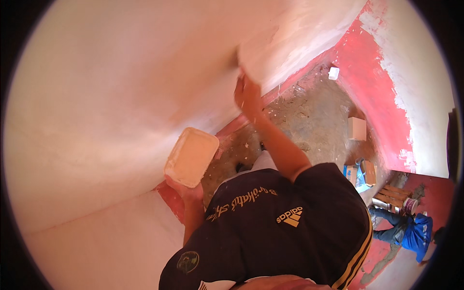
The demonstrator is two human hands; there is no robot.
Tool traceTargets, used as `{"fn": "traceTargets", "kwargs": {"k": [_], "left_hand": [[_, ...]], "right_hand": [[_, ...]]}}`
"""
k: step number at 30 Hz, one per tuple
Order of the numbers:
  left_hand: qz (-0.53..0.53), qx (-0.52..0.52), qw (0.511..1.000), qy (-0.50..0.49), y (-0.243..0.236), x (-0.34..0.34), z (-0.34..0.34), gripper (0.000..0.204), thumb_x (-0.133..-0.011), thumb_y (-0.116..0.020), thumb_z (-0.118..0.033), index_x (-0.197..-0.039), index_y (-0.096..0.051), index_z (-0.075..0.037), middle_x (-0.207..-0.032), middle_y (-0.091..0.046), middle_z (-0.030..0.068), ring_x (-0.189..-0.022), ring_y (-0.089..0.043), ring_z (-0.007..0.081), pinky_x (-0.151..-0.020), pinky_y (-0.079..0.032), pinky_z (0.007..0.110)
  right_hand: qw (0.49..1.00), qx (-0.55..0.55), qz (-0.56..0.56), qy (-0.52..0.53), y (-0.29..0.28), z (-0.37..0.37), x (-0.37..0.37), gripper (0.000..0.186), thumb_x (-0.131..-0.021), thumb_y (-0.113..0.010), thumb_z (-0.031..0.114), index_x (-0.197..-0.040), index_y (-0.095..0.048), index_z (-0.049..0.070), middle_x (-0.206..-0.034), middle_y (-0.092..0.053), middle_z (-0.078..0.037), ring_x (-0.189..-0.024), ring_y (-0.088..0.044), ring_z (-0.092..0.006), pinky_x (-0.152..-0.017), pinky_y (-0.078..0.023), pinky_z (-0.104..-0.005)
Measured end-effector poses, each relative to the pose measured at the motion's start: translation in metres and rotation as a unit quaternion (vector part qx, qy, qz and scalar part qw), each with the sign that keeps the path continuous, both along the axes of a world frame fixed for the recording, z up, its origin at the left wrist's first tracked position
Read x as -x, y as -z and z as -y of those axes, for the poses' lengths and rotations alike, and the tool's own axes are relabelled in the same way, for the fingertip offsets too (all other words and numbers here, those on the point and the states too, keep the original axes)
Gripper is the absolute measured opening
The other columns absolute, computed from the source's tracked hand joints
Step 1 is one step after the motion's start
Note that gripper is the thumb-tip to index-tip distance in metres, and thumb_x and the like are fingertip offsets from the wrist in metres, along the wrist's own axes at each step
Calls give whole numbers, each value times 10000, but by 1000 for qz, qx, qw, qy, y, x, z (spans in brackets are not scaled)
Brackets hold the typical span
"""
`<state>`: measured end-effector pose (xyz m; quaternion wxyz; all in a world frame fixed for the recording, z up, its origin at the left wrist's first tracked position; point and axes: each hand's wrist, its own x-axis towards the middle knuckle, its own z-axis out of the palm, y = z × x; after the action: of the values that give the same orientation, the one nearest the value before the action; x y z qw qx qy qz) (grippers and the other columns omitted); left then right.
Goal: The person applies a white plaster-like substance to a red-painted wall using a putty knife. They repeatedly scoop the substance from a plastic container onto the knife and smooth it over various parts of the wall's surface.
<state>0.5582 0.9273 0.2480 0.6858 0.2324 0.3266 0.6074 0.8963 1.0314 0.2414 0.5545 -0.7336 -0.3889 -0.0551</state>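
Note:
My left hand (185,190) holds a rectangular plastic tub (193,155) from below, close to the wall. The tub's pale, cream-looking surface faces me, tilted; whether this is paint or filler I cannot tell. Raised in front, my right hand (249,96) is closed round the handle of a thin, pale tool (241,57) at the wall (130,82). A dark shadow lies beside the tool's tip. The tool blends into the wall, so its exact kind does not show. Around it the wall is pale and smooth.
A red band with a ragged white edge covers the lower right wall (369,60). On the stained floor (309,108) stand a small white container (333,73), a cardboard box (357,129) and more boxes (368,173). Farther right, a person in blue (416,234) bends near a white bucket (410,206).

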Motion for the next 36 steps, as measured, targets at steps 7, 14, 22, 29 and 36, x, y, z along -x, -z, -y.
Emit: {"fn": "traceTargets", "kwargs": {"k": [7, 14, 22, 29, 36], "left_hand": [[-128, -58, 988, -62, -38, 20, 8, 802, -748, -838, -80, -1408, -392, 7, -1371, -530, 197, -1252, -550, 289, -1051, -429, 417], [-537, -143, 831, -27, -68, 41, 29, 870, -737, -840, -72, -1438, -333, 14, -1333, -565, 181, -1234, -570, 307, -1024, -447, 406], [-228, -13, 973, -42, -82, 29, 21, 685, -930, -524, -320, -1520, -298, -57, -1460, -467, 139, -1338, -468, 266, -1113, -376, 400], [-250, 2, 968, -3, -60, 46, 17, 699, -1078, -229, -589, -1545, -324, -79, -1566, -389, 104, -1446, -358, 257, -1195, -287, 396], [-316, -47, 948, 1, -64, 27, 13, 725, -1060, -264, -617, -1550, -310, -85, -1565, -390, 96, -1445, -363, 274, -1198, -297, 415]], "right_hand": [[979, -67, -106, 162, -16, 33, -70, 341, -1036, -490, 265, -1032, -675, -21, -895, -703, -261, -765, -662, -420, -674, -520, -453], [995, 96, -8, 24, 2, 1, -35, 459, -950, -444, 78, -1407, -486, 64, -1069, -684, -242, -812, -694, -425, -743, -545, -504], [999, 44, -5, 12, -8, -5, -45, 496, -985, -430, 99, -1481, -414, 95, -1132, -664, -230, -828, -699, -429, -707, -558, -482], [996, 85, 14, 25, 16, -12, 45, 311, -1020, -513, 187, -1170, -653, -46, -757, -672, -252, -691, -667, -406, -656, -547, -448], [989, -24, -49, 140, -38, 16, -87, 333, -998, -457, 250, -1092, -627, -21, -830, -701, -221, -754, -669, -410, -678, -539, -445]]}}
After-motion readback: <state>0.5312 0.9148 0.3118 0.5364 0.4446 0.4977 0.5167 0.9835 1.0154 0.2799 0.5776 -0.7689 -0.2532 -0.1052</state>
